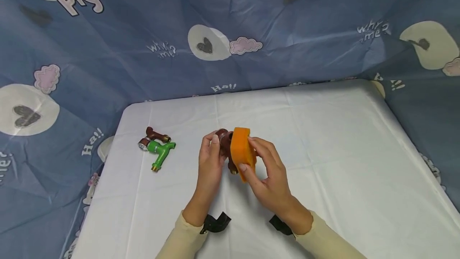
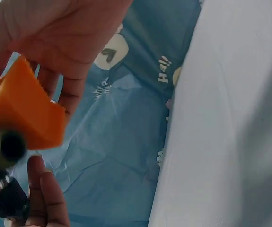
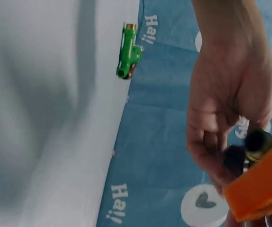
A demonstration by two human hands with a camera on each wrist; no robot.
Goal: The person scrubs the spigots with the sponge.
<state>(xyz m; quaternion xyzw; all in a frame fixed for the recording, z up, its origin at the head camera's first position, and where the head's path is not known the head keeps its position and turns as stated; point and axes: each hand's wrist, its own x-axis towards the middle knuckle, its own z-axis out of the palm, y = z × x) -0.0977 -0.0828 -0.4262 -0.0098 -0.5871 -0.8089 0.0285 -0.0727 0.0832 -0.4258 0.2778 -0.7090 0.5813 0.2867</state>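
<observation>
Above the middle of the table, my left hand [image 1: 209,165] grips a dark brown tap [image 1: 225,141] by its upper end. The tap's brass-coloured threaded end [image 2: 5,149] faces the left wrist camera. My right hand [image 1: 271,179] pinches an orange sponge [image 1: 241,149] between thumb and fingers. The sponge lies against the tap's right side and hides part of it. In the right wrist view, the sponge [image 3: 258,182] covers some of my fingers, and the tap's open brass end [image 3: 260,142] shows beside it.
To the left on the white-covered table [image 1: 341,139] lie a green tap [image 1: 161,153] and another brown tap [image 1: 156,135], close together. Blue printed cloth [image 1: 269,19] hangs behind and around the table. Black straps [image 1: 217,223] sit at both wrists.
</observation>
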